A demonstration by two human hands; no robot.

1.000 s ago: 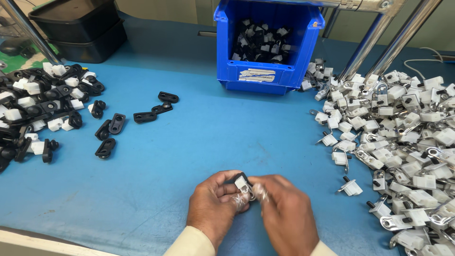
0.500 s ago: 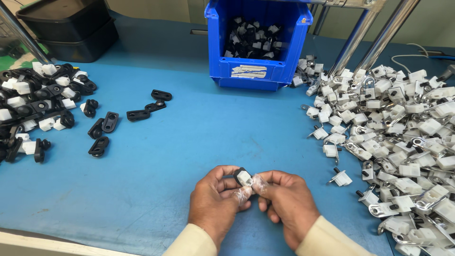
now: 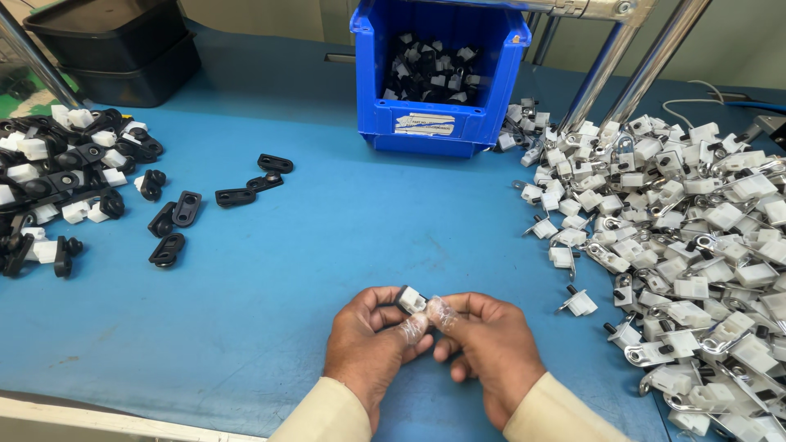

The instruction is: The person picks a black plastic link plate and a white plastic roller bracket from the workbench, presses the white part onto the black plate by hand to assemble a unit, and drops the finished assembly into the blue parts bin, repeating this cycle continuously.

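Since a moment ago my hands have drifted slightly right over the desk [image 3: 270,286], and the small part [image 3: 411,299] now sits higher, so I judge the fitting continues. My left hand [image 3: 372,340] and right hand [image 3: 490,352] fingers clamp it between taped fingertips; it looks white with a black end.

One head camera looks steeply down, close over the blue worktop [image 3: 327,245], blue bin [image 3: 434,123] at twelve o'clock.

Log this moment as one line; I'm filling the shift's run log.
left hand: holds small white-and-black part | right hand: pinches same part | left: black pieces | right: white-metal pile | behind: blue bin
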